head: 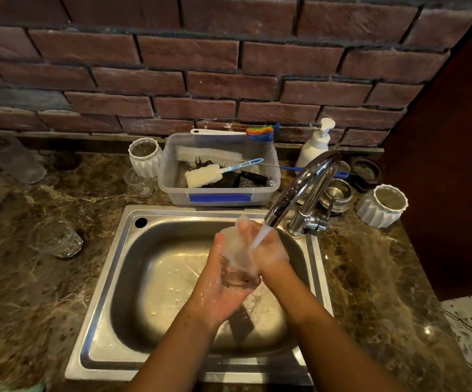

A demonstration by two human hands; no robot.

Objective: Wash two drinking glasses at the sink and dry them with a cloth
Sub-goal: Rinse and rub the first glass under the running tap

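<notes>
Left hand [224,292], right hand [270,251] grip soapy drinking glass [237,256] under tap [299,183]; steel sink [101,321], brown marble desk [45,292], brick wall [200,58].

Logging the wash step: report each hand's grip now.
Left hand: fingers curled round the soapy glass, holding it from below.
Right hand: grips the same glass, under the tap stream.

— Where does the view sit?
— On the person's head, above the sink [107,278], tilted forward and down (wide-angle, so the edges bow).
— How near?
— Close: the sink fills the middle, the counter [45,292] spreads to both sides.
— Which way does it face?
— Toward the brick wall [189,52] across the top, with the forearms [172,349] entering from the bottom edge.
</notes>
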